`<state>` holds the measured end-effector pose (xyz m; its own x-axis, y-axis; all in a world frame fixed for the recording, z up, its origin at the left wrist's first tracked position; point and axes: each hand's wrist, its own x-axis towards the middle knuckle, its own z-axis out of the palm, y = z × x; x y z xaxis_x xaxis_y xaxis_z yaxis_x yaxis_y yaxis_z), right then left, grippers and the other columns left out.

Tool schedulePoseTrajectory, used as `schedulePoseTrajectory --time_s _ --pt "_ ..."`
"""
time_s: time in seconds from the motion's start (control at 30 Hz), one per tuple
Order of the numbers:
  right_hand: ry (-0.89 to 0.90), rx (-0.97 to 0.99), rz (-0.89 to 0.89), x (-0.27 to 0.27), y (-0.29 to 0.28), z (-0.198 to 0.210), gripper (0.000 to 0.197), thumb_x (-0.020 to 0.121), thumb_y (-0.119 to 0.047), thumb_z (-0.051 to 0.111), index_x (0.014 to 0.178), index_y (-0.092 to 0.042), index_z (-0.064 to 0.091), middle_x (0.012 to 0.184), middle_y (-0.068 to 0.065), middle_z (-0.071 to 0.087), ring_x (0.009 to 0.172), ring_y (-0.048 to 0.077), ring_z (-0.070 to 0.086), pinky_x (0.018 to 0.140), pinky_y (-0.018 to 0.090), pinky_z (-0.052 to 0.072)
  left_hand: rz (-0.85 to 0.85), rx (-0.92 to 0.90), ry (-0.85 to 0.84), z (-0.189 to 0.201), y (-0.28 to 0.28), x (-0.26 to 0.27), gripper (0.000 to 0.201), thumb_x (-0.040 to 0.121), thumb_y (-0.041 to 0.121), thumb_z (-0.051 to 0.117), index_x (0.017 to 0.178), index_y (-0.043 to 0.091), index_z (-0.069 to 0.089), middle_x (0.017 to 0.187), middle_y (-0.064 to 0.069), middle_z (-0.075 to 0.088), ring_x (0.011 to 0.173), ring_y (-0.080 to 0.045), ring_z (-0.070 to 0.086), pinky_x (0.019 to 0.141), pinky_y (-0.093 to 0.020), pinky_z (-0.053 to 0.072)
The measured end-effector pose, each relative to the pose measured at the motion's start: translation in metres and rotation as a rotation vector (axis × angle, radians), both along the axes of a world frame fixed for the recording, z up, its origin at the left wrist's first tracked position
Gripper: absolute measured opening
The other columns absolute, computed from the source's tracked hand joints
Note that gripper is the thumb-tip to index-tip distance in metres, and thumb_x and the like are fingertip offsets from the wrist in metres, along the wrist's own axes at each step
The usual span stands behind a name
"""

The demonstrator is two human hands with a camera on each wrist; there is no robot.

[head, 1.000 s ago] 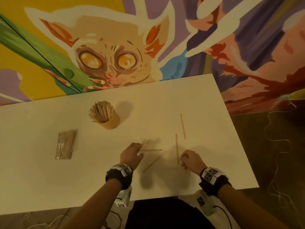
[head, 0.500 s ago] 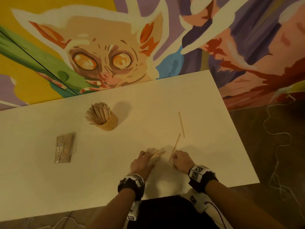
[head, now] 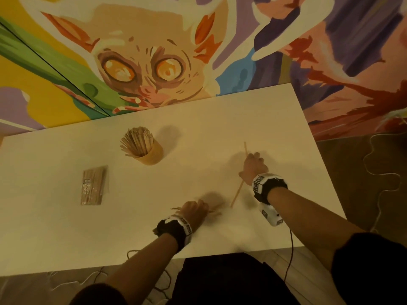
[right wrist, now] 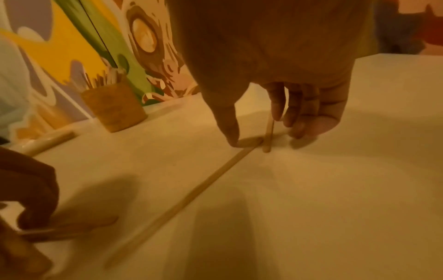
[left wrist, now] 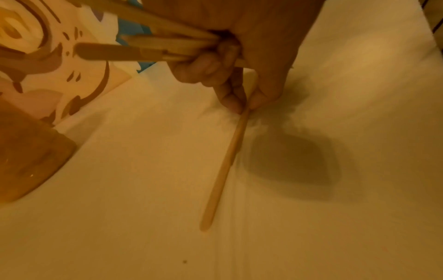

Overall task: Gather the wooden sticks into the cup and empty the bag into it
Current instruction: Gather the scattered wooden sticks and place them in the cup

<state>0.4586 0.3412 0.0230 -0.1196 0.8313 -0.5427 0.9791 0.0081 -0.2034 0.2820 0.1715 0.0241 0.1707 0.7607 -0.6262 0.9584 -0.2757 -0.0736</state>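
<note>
Left hand (left wrist: 251,47) clutches a stick bundle (left wrist: 143,47) and pinches another stick (left wrist: 225,166); overfull, some may slip. Right hand's (right wrist: 263,47) spread fingers (right wrist: 275,106) press two sticks (right wrist: 191,191).

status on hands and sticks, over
Left hand grips stick bundle, pinching one more stick on the table. Right hand touches two loose sticks. Cup upright, bag untouched, nothing blocking.

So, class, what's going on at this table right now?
A person is collecting loose wooden sticks off the white table. The left hand grips a bundle of wooden sticks and pinches the end of another stick lying flat. The right hand presses its thumb on a long stick and touches a second stick. The cup holds many sticks; the bag lies untouched, left of it.
</note>
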Motion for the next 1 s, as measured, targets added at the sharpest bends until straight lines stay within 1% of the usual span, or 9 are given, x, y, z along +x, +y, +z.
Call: schedulePoseTrajectory --time_s 0.1,0.17,0.23,0.4,0.6,0.7,0.8,0.9,1.0 --pt "0.022 0.025 0.043 -0.008 -0.009 -0.004 0.036 0.093 -0.011 0.056 0.126 -0.001 0.046 0.125 0.017 0.052 0.11 0.033 0.058 0.086 0.041 0.051 0.007 -0.003 0.032 0.003 0.007 -0.007 0.026 0.099 0.014 0.039 0.121 0.006 0.052 0.12 -0.012 0.057 0.105 -0.034 0.061 0.081 -0.04 0.045" --pt "0.022 0.046 0.078 -0.007 -0.014 -0.006 0.025 0.098 -0.008 0.045 0.122 -0.002 0.051 0.122 0.017 0.057 0.109 0.033 0.061 0.087 0.039 0.05 0.05 -0.012 0.027 0.006 0.01 -0.007 0.028 0.098 0.015 0.041 0.124 0.007 0.05 0.121 -0.012 0.056 0.108 -0.033 0.06 0.084 -0.039 0.045" --pt "0.017 0.039 0.119 -0.005 -0.016 -0.005 0.024 0.1 -0.008 0.042 0.121 -0.003 0.052 0.123 0.017 0.056 0.11 0.033 0.059 0.089 0.039 0.048 0.092 0.002 0.02 0.005 0.011 -0.008 0.029 0.099 0.015 0.04 0.125 0.008 0.05 0.121 -0.011 0.056 0.107 -0.033 0.06 0.083 -0.038 0.044" --pt "-0.008 0.035 0.203 -0.009 -0.006 -0.004 0.025 0.097 -0.011 0.048 0.121 -0.005 0.053 0.123 0.016 0.056 0.11 0.033 0.058 0.087 0.038 0.048 0.193 0.011 0.001 0.007 0.012 -0.01 0.029 0.098 0.011 0.038 0.124 0.011 0.051 0.121 -0.009 0.055 0.106 -0.033 0.06 0.081 -0.037 0.043" --pt "-0.023 0.023 0.254 -0.014 0.002 -0.006 0.031 0.095 -0.016 0.054 0.125 -0.006 0.052 0.123 0.016 0.055 0.109 0.033 0.059 0.085 0.038 0.048 0.234 0.031 -0.085 0.009 0.001 -0.011 0.03 0.098 0.008 0.039 0.128 0.01 0.044 0.117 -0.01 0.056 0.096 -0.033 0.062 0.068 -0.034 0.035" --pt "-0.022 0.007 0.253 -0.014 0.005 -0.007 0.036 0.095 -0.018 0.054 0.128 -0.005 0.049 0.123 0.017 0.054 0.109 0.033 0.058 0.082 0.036 0.046 0.294 0.101 -0.185 0.015 -0.003 -0.007 0.027 0.1 0.015 0.037 0.127 0.011 0.039 0.1 -0.008 0.064 0.076 -0.031 0.058 0.063 -0.034 0.033" --pt "0.0 -0.052 0.157 -0.016 0.01 -0.004 0.043 0.093 -0.023 0.061 0.131 -0.005 0.05 0.125 0.017 0.055 0.107 0.034 0.061 0.077 0.034 0.048 0.472 0.142 -0.323 0.018 -0.003 0.003 0.024 0.099 0.022 0.04 0.12 0.01 0.042 0.077 -0.008 0.055 0.061 -0.028 0.045 0.057 -0.032 0.031" --pt "0.028 -0.127 0.052 -0.016 0.015 0.001 0.045 0.092 -0.024 0.063 0.129 -0.002 0.048 0.129 0.018 0.052 0.109 0.035 0.061 0.081 0.036 0.05 0.647 0.108 -0.448 0.017 0.003 0.016 0.024 0.098 0.026 0.043 0.114 0.009 0.046 0.079 -0.011 0.056 0.067 -0.029 0.047 0.059 -0.033 0.032" --pt "0.083 -0.182 -0.046 -0.013 0.016 0.007 0.038 0.091 -0.019 0.061 0.122 0.002 0.052 0.125 0.019 0.056 0.094 0.035 0.064 0.079 0.038 0.054 0.744 0.114 -0.536 0.014 0.013 0.03 0.026 0.098 0.034 0.045 0.101 0.011 0.055 0.088 -0.013 0.065 0.076 -0.033 0.057 0.061 -0.034 0.037"
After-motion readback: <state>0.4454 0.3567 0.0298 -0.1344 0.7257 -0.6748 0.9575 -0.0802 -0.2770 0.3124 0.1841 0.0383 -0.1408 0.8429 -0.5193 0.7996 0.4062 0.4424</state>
